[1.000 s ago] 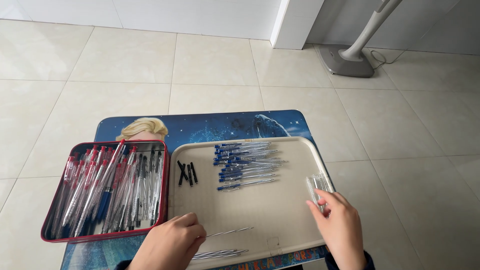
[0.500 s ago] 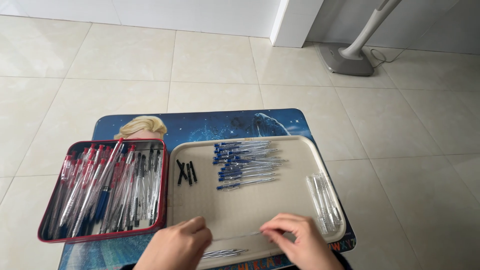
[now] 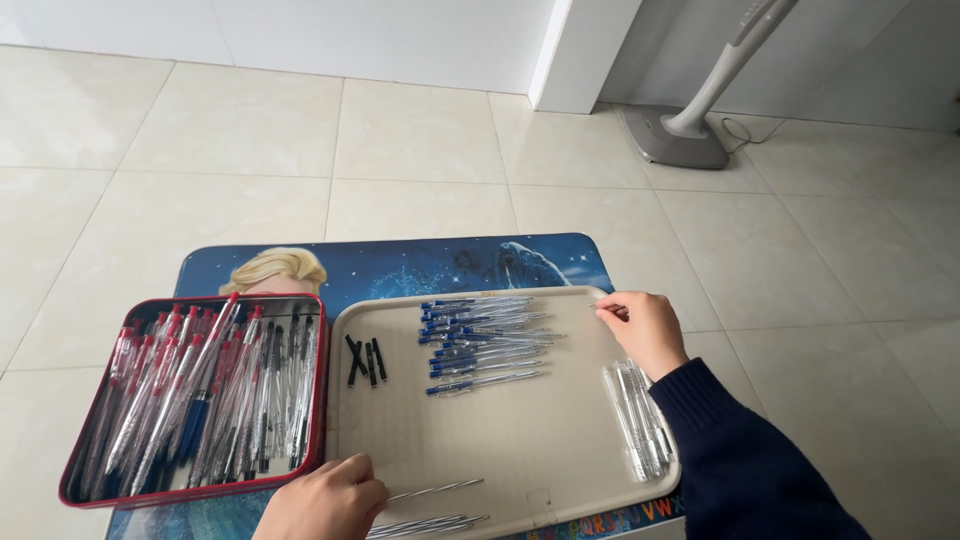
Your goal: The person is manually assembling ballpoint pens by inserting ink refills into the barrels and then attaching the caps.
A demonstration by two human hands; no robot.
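My right hand is over the far right corner of the beige tray, fingertips pinched on a thin pen refill whose tip sticks out to the left. My left hand rests palm down at the tray's near edge with its fingers curled. Just right of it lie a few thin refills. A row of blue-capped pens lies in the tray's far middle. A few black caps sit to their left. Clear pen barrels are lined along the tray's right edge.
A red tin full of red, blue and black pens stands left of the tray. Both sit on a small blue picture-printed table on a tiled floor. A grey stand base is at the far right by the wall.
My right hand went from the clear barrels to the tray's near edge by the refills, then up to the far right corner. My left hand has stayed at the near edge.
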